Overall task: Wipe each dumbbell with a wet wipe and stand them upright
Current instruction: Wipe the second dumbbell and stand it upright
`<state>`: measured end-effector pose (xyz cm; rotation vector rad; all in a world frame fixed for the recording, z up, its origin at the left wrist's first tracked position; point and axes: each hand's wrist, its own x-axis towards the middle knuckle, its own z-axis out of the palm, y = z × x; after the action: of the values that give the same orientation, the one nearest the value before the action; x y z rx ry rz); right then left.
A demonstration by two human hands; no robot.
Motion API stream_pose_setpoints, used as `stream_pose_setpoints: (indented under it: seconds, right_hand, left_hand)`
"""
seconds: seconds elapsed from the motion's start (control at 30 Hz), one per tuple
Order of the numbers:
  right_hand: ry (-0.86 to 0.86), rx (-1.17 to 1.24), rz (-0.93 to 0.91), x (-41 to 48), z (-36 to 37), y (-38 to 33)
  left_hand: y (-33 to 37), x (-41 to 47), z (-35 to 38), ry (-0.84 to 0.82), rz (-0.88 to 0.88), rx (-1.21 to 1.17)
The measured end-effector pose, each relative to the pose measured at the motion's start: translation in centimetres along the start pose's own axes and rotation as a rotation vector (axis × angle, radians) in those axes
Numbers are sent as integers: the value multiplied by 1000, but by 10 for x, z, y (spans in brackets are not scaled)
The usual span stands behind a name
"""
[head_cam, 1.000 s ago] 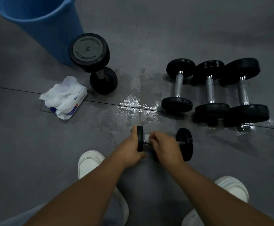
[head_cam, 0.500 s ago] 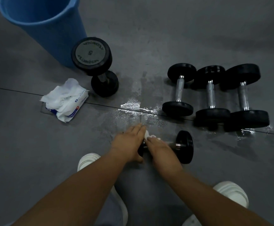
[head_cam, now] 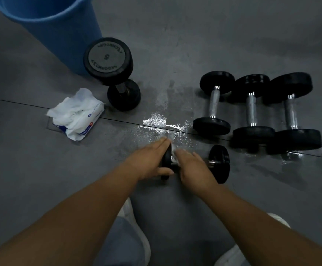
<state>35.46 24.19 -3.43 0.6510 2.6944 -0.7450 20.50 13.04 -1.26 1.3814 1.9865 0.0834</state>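
Bracing the crosswise dumbbell [head_cam: 219,164] at its left head with flat left hand [head_cam: 148,160]; right hand [head_cam: 192,167] is pressing wipe [head_cam: 174,150] mid-bar, finger curl unclear.

The bucket [head_cam: 56,35] is blue, the floor [head_cam: 233,35] grey with a thin dark seam. The lying dumbbells [head_cam: 251,110] are black with silver handles; the standing dumbbell [head_cam: 108,61] has a grey, lettered end. The wipe [head_cam: 174,149], wipe pack [head_cam: 75,114] and shoes [head_cam: 231,256] are white.

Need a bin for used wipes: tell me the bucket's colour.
Blue bucket, clearest in the head view.
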Motion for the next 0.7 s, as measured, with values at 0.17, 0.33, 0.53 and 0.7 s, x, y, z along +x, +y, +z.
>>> stream_pose_setpoints:
  seconds: [0.17, 0.33, 0.53, 0.7]
  right_hand:
    - [-27, -266, -105, -18, 10, 3]
    - [25, -364, 78, -13, 2, 5]
    - [35, -244, -84, -3, 1, -1]
    - [-181, -230, -19, 23, -19, 0]
  left_hand:
    - [6, -1, 8, -20, -60, 169]
    - [-1, 17, 3, -58, -78, 96]
    - [-8, 25, 3, -108, -61, -34]
    - [-10, 34, -11, -127, -70, -70]
